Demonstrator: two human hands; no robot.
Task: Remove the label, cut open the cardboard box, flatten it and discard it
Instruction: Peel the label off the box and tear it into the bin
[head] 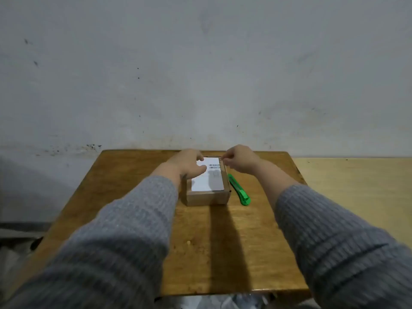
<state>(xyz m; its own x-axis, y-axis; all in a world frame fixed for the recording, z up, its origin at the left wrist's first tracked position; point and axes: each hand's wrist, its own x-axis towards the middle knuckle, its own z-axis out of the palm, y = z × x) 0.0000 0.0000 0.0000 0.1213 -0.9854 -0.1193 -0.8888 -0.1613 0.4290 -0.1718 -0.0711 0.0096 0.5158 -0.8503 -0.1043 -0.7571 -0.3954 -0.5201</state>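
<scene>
A small brown cardboard box [208, 197] stands near the far middle of a wooden table [133, 208]. A white label [208, 180] with barcodes covers most of its top. My left hand [188, 162] grips the box's far left part, thumb lying on the label. My right hand [239, 159] is at the box's far right corner, fingertips pinched at the label's far right edge. A green utility knife [239, 190] lies on the table just right of the box, apart from both hands.
A stained grey wall [200, 74] rises right behind the table. A pale wooden surface [356, 186] adjoins on the right. Crumpled plastic or paper [223, 303] shows below the table's near edge. Grey sleeves cover both forearms.
</scene>
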